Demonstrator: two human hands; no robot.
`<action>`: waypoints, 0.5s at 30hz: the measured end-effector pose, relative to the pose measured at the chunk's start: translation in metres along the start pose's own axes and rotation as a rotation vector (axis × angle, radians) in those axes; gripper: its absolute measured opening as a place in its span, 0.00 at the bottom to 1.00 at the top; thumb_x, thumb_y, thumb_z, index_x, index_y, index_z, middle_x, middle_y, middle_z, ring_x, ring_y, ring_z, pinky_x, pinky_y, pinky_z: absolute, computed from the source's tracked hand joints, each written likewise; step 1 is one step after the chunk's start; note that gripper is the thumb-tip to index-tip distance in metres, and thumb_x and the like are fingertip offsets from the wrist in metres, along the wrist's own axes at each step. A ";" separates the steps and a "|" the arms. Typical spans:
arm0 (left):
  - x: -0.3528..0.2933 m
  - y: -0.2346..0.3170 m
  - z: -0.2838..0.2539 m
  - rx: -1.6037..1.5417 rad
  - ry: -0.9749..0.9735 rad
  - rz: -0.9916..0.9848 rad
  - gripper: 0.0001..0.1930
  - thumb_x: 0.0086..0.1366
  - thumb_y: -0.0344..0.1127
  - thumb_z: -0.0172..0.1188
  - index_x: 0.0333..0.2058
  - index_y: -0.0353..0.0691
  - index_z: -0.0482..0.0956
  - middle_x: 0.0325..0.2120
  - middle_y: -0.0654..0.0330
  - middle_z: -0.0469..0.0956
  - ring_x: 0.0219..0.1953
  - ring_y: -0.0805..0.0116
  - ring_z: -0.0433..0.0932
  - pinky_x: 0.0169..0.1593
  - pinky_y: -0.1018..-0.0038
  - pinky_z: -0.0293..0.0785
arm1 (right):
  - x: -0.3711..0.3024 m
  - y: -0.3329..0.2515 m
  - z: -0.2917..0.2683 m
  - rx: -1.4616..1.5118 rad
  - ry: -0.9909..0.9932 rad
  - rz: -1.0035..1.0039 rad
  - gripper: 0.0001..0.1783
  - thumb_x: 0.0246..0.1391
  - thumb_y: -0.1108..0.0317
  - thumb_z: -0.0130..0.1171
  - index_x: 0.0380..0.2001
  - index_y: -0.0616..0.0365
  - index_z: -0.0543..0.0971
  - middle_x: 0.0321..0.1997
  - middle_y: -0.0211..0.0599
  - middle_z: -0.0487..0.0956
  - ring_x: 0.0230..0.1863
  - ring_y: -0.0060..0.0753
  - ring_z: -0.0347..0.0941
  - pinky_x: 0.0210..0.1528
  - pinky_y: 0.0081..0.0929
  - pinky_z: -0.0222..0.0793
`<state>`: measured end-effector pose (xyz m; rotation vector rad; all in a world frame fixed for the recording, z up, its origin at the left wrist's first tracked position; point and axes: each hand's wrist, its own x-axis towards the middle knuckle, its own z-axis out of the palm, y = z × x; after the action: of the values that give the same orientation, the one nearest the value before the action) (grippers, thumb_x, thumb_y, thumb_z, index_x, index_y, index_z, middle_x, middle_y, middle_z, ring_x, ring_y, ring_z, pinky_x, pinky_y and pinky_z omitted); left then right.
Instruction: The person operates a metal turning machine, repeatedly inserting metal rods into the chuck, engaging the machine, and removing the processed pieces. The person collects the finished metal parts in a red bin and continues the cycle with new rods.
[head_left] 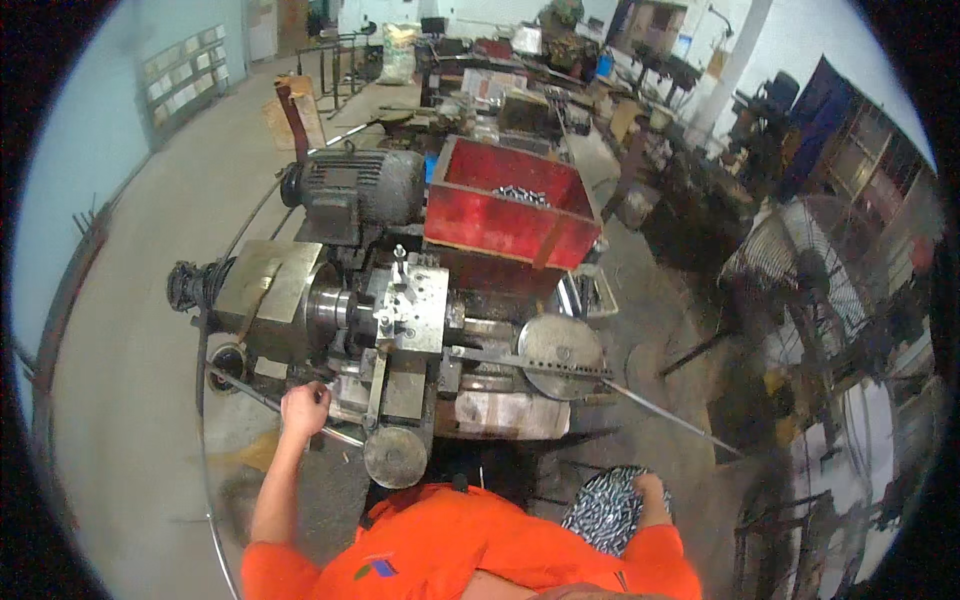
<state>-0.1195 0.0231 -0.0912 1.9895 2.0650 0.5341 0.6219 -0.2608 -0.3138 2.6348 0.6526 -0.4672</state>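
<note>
The left hand (303, 405) has its fingers closed round a thin metal rod (270, 402) at the near left of the lathe (400, 310). The right hand (650, 490) rests on a patterned bowl (605, 510); its grip I cannot tell. The rod could whip if fed askew.

Left hand (303, 405) grips lathe lever (262, 398); right hand (650, 489) in parts basin (600, 512).

Rows of pale rectangular sheets (187, 72) on left wall, possibly notices, bulging pale sack (398, 52) on floor at rear
</note>
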 end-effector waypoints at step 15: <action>-0.018 -0.020 -0.013 -0.074 0.028 0.039 0.12 0.51 0.43 0.55 0.29 0.44 0.79 0.22 0.52 0.77 0.29 0.53 0.76 0.35 0.61 0.70 | 0.000 0.005 -0.011 -0.264 0.038 -0.512 0.21 0.46 0.55 0.49 0.44 0.47 0.75 0.49 0.40 0.72 0.51 0.37 0.69 0.51 0.33 0.65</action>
<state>-0.1420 0.0031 -0.0893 1.9954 1.9960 0.6397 0.6274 -0.2600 -0.3028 2.2185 1.3137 -0.4339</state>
